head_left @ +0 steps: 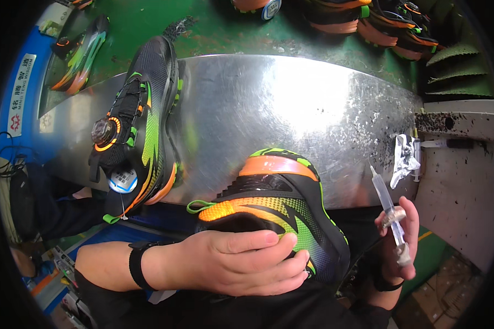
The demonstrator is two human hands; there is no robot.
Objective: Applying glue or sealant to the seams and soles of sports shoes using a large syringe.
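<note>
A black, green and orange sports shoe (307,211) lies tilted in front of me at the near edge of a metal plate. My left hand (241,266) is closed over the shoe's opening and upper, its fingers bent against the near side. In my right hand (411,233), a clear syringe (383,192) is held between thumb and fingers. Its thin tip points up and away, apart from the shoe, and whitish material is stuck around its flange and plunger end. A matching shoe (153,120) with a dial closure and a round tag stands at the left, touched by neither hand.
The shiny metal plate (225,109) lies on a green tabletop (214,33). Several more shoes (335,19) stand along the far side, one more shoe (82,55) at far left. Crumpled white paper (403,159) and a black-handled tool (455,143) lie by a stained ledge (455,123) at right.
</note>
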